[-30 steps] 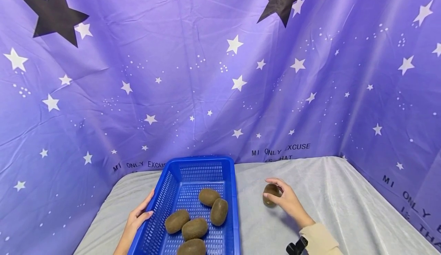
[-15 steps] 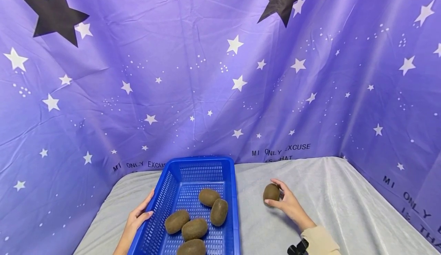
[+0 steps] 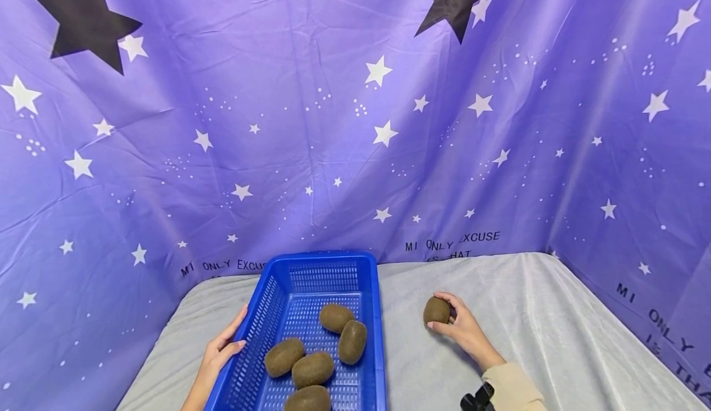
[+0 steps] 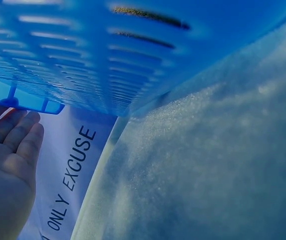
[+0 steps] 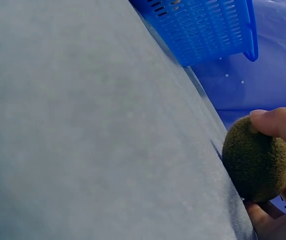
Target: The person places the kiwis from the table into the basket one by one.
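On the grey cloth to the right of the basket, my right hand (image 3: 466, 331) holds a brown fuzzy kiwi (image 3: 436, 312) between thumb and fingers. The right wrist view shows that kiwi (image 5: 256, 162) against the cloth, the thumb over its upper end and fingers behind it. My left hand (image 3: 219, 349) grips the left rim of a blue plastic basket (image 3: 379, 337), its thumb at the rim. Seen from the left wrist, the fingers (image 4: 20, 130) reach up beneath the rim. Several more kiwis (image 3: 313, 369) lie in the basket; the nearest is cut off by the frame.
Grey cloth (image 3: 555, 337) covers the table around the basket. Behind and at the sides hangs a purple curtain (image 3: 311, 121) with stars and lettering. The basket's far end stands close to the curtain. A black device (image 3: 478, 397) is worn on my right wrist.
My right fingers have shifted from over the kiwi to its right side, and the kiwi has turned slightly in place. The left hand and the basket have stayed put.
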Tool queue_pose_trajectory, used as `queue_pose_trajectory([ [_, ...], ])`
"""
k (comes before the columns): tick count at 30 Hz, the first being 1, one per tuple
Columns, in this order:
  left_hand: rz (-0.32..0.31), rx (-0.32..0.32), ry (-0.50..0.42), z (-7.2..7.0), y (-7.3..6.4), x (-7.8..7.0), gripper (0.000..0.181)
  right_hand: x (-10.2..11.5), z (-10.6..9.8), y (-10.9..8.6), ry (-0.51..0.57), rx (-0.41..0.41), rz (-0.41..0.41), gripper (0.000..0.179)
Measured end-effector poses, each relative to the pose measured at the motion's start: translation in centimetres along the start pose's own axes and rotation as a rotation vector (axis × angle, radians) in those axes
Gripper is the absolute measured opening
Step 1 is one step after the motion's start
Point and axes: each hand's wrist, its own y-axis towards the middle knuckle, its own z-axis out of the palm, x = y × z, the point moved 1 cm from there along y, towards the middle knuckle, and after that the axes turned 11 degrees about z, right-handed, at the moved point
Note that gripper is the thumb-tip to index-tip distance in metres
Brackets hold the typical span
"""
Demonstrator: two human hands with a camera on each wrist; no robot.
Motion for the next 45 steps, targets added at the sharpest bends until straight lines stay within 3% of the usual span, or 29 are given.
queue_pose_trajectory([
  [10,0.068,0.021,-0.018,-0.2,-0.1,0.1,0.054,0.2,0.2,0.1,-0.022,-0.023,-0.009,0.064],
  [17,-0.021,0.001,0.012,-0.2,-0.2,0.2,0.055,0.5,0.2,0.0,-0.032,-0.037,-0.02,0.064],
  [26,0.071,0.022,-0.02,-0.1,0.1,0.1,0.053,1.6,0.3,-0.1,-0.044,-0.036,-0.064,0.061],
  [38,0.068,0.024,-0.039,0.0,0.1,0.1,0.053,7.2,1.3,-2.4,-0.079,-0.012,-0.091,0.057],
  [45,0.051,0.019,-0.042,0.0,0.1,-0.1,0.053,6.0,2.2,-1.0,-0.023,0.03,-0.14,0.061],
])
